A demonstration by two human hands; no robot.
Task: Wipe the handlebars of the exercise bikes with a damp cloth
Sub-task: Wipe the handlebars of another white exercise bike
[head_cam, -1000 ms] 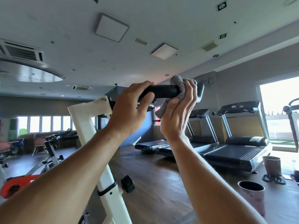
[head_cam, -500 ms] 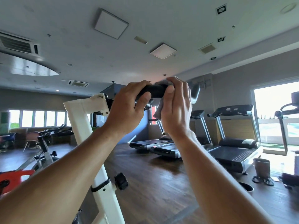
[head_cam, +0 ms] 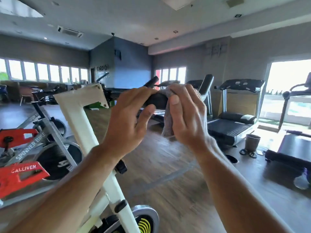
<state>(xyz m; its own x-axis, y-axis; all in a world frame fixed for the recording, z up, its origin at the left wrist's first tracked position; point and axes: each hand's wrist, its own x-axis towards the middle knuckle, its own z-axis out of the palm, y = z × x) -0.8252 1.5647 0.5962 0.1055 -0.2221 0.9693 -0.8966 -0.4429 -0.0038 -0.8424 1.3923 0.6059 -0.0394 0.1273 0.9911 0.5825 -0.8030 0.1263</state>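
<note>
A white exercise bike (head_cam: 80, 125) stands right in front of me, its black handlebar (head_cam: 157, 100) running across the middle of the head view. My left hand (head_cam: 127, 115) grips the bar from the left, fingers over the top and thumb below. My right hand (head_cam: 186, 113) holds a grey cloth (head_cam: 167, 125) wrapped round the bar just right of the left hand. The cloth's tail hangs below my palm. A black bar end (head_cam: 206, 86) sticks up behind my right hand.
A grey and red spinner bike (head_cam: 28, 143) stands at the left. Treadmills (head_cam: 234, 121) line the far right wall, with a small bin (head_cam: 251, 142) and dark sandals (head_cam: 247, 153) on the wooden floor beside them. Another dark machine (head_cam: 289, 157) sits at the right edge.
The view has tilted down, so more floor and the bike's flywheel show. My right hand with the cloth has slid left along the bar to sit against my left hand.
</note>
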